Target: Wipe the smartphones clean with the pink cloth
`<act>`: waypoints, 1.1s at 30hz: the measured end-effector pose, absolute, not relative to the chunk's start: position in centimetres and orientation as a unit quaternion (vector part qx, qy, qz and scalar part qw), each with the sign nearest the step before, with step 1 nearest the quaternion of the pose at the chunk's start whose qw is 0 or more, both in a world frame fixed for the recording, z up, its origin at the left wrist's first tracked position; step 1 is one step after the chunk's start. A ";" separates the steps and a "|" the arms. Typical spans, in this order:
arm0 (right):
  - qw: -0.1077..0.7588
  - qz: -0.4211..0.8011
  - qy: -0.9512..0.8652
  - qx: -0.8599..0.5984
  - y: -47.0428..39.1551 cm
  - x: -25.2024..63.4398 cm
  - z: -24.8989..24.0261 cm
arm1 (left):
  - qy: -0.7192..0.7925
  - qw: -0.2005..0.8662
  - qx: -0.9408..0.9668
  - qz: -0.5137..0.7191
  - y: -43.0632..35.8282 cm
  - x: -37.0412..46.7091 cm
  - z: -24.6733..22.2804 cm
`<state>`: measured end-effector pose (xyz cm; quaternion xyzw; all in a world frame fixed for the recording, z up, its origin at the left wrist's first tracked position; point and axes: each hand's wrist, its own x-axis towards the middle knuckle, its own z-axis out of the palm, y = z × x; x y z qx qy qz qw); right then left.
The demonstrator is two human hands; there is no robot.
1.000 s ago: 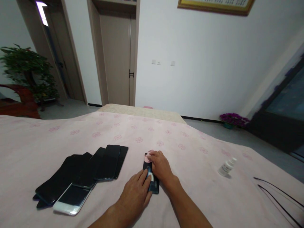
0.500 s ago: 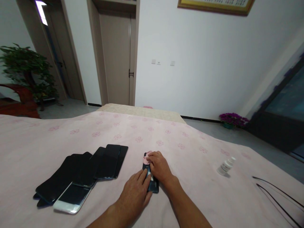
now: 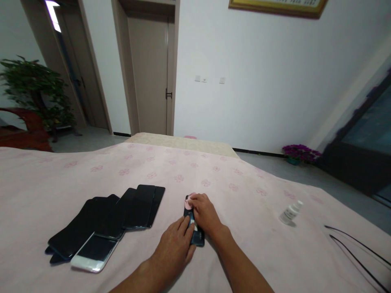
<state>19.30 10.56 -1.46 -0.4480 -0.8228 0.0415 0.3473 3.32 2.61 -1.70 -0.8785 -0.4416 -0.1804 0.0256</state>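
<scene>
Dark phone [image 3: 200, 239], lying on the bedspread [image 3: 250, 260] right in front of you, under both your hands. The bedspread is pale pink with a print of darker pink flowers, lightly wrinkled. Beyond its far edge you face a white wall [image 3: 259, 81] with switch plates, a brown door [image 3: 149, 73] and the bottom of a gold-framed picture [image 3: 277, 10]. A leafy green plant [image 3: 33, 89] stands on the left; purple flowers [image 3: 301, 152] sit on the grey floor to the right.

The phone is narrow from your angle, blue-black and slightly glossy, with a pale patch mid-length and tiny lettering at its near end, too small to read. Your left hand [image 3: 175, 241] lies across its near part; whether the fingers grip its edges, I cannot tell. Your right hand [image 3: 207, 213] pinches a soft-looking pink piece [image 3: 188, 204] against its far end.
</scene>
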 end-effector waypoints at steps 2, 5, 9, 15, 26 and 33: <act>0.352 0.030 -0.810 -0.467 10.8 19.4 -1.6 | -0.439 0.031 -0.879 -0.182 2.6 3.3 -1.8; 0.346 0.028 -0.812 -0.469 10.9 19.5 -1.6 | -0.435 0.036 -0.880 -0.188 2.6 3.2 -2.1; 0.331 0.049 -0.835 -0.437 10.6 19.4 -1.3 | -0.430 0.038 -0.880 -0.196 2.7 3.2 -2.0; 0.322 0.054 -0.837 -0.439 10.7 20.0 -0.9 | -0.428 0.044 -0.883 -0.189 2.7 3.2 -1.9; 0.288 0.047 -0.849 -0.441 10.1 20.1 -0.2 | -0.418 0.044 -0.888 -0.186 2.6 3.1 -1.5; 0.299 0.017 -0.822 -0.484 10.3 20.9 -0.2 | -0.425 0.050 -0.883 -0.193 2.6 3.1 -1.9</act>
